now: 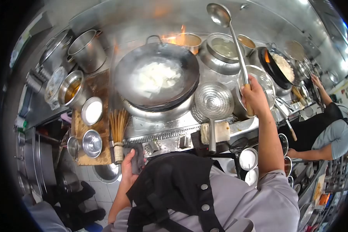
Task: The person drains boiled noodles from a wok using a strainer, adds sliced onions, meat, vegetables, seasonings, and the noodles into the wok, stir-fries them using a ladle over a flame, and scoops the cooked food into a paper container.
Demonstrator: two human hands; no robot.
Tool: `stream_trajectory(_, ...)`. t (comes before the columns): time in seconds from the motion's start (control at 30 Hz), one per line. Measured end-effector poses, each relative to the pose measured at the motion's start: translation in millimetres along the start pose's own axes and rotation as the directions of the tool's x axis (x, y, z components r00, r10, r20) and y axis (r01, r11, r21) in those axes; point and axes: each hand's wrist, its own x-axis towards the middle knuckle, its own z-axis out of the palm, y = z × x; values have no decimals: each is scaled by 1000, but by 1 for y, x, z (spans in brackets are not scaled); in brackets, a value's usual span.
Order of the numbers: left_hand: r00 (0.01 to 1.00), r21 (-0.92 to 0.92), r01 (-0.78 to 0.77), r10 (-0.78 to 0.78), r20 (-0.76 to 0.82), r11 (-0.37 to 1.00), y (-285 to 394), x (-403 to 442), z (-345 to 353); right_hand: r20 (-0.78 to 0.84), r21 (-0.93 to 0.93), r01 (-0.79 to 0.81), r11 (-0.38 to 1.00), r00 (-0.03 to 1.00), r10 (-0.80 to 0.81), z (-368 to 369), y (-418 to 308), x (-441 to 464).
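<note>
Head view: ladle raised in my right hand, grey cloth in my left.
Right arm reaches forward, the right hand point(256, 95) clamped round the wooden handle of the ladle point(240, 58), its bowl up toward the back wall; left forearm low, the left hand point(132, 167) gripping the cloth point(137, 151), thumb on top, just beside the bamboo brush point(118, 129). Wok point(123, 73) sits ahead of my left fingers and to the left of my right; skimmer point(214, 101) between wok and ladle hand, handle toward me. Cloth covers part of my left fingers. White food point(158, 79) in the wok is hazy, perhaps through steam; I can't make out what it is. My apron point(170, 185) hides part of the counter's near edge; corners run to black.
</note>
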Motion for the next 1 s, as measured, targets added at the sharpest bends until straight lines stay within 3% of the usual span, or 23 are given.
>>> stream_trajectory(0.03,1000,5,8,-8,12,1000,-3,0,2,-40,-192,-49,980,998,42,-14,-3,12)
stream_trajectory(0.17,999,-2,-9,9,-52,1000,-14,-3,9,-91,-408,-50,912,996,14,-54,33,83)
stream_trajectory(0.4,993,-27,-45,42,-108,999,-42,-16,22,-147,-396,-199,896,977,152,-81,100,191)
stream_trajectory(0.43,991,-24,-56,52,-123,998,-44,-20,27,59,-85,-331,940,940,336,-88,101,201)
stream_trajectory(0.47,989,-21,-67,63,-137,998,-47,-23,31,309,198,-495,846,851,426,-93,105,208)
stream_trajectory(0.5,987,-22,-73,69,-143,997,-48,-26,35,317,198,-495,846,849,423,-99,108,214)
stream_trajectory(0.53,987,-24,-80,76,-144,997,-49,-28,39,382,562,-572,597,820,426,-99,93,213)
stream_trajectory(0.57,986,-25,-87,83,-145,996,-50,-29,42,448,800,-558,218,799,402,-97,77,211)
stream_trajectory(0.6,985,-26,-95,90,-151,995,-51,-31,44,451,839,-513,181,842,297,-96,68,202)
stream_trajectory(0.8,989,-82,-76,64,-135,994,-52,-23,50,530,848,-529,-37,842,96,-91,26,145)
stream_trajectory(0.9,997,-255,36,-18,75,966,-38,-1,35,638,760,-636,-132,769,-38,-81,7,109)
stream_trajectory(1.0,996,-228,-54,67,51,972,-16,19,54,668,731,-668,-139,742,-55,-62,-17,62)
